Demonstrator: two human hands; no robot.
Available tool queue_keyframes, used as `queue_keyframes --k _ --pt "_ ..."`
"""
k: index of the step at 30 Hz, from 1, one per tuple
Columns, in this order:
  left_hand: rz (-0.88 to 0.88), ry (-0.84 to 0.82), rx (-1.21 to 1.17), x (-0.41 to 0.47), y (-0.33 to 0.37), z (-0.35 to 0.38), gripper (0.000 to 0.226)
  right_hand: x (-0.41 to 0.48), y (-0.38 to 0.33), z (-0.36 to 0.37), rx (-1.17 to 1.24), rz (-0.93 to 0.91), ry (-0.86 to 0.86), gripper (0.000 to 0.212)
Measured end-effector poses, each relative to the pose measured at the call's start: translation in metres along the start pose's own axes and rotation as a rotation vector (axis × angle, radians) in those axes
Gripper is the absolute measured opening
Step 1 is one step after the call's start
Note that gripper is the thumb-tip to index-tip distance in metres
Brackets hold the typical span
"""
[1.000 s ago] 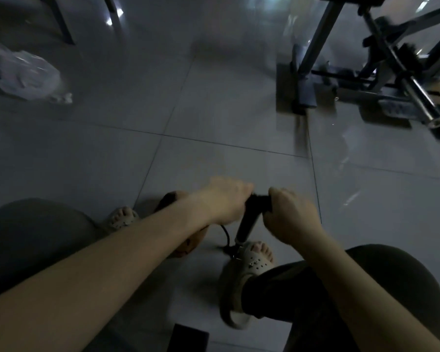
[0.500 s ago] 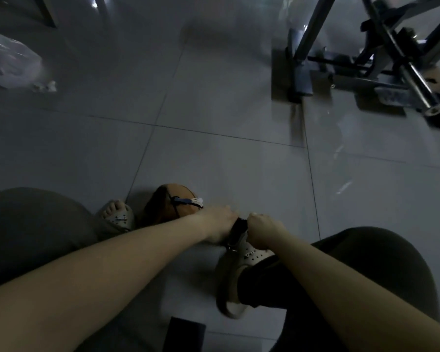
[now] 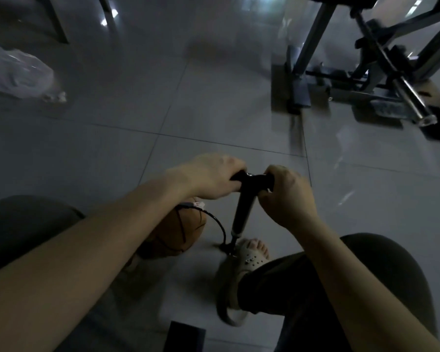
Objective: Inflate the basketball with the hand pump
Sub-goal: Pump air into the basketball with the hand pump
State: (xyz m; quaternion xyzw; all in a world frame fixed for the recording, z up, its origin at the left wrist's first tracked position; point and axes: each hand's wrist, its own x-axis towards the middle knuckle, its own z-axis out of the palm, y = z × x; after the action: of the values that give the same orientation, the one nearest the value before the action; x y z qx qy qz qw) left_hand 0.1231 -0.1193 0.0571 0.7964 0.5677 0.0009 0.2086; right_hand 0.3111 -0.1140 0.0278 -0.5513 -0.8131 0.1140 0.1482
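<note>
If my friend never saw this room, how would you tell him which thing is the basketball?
Start with the grey tiled floor, then look just under the person's left forearm. The basketball sits there, left of the black pump. It is the only round orange thing, with dark lines and a thin black hose curving to its top.

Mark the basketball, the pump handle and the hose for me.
basketball (image 3: 181,232): head view, middle of its visible orange panel.
pump handle (image 3: 252,180): head view, bare centre of the T-bar.
hose (image 3: 221,225): head view, curve of the black loop beside the ball.
</note>
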Motion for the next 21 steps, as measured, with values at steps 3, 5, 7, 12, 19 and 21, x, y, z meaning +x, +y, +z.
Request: queue_keyframes --k 3,5,7,12,19,21 --pt "0.0 -0.199 -0.05 0.011 0.005 0.036 0.011 -0.003 0.008 0.016 -0.176 0.06 -0.254 0.014" --pt "0.027 -0.258 -0.094 0.02 0.003 0.069 0.006 -0.007 0.015 0.032 -0.271 0.08 -0.403 0.011" --pt "0.035 -0.253 -0.126 0.027 -0.006 0.089 0.001 -0.01 0.019 0.05 -0.273 0.113 -0.444 0.012" --pt "0.024 -0.274 -0.152 0.033 -0.025 0.12 0.006 -0.013 0.024 0.085 -0.213 0.166 -0.493 0.018" --pt "0.008 -0.316 -0.122 0.027 -0.023 0.148 0.013 -0.016 0.028 0.098 -0.237 0.167 -0.767 0.03" --pt "0.005 -0.349 -0.097 0.024 -0.018 0.144 0.013 -0.018 0.02 0.09 -0.257 0.118 -0.782 0.017"
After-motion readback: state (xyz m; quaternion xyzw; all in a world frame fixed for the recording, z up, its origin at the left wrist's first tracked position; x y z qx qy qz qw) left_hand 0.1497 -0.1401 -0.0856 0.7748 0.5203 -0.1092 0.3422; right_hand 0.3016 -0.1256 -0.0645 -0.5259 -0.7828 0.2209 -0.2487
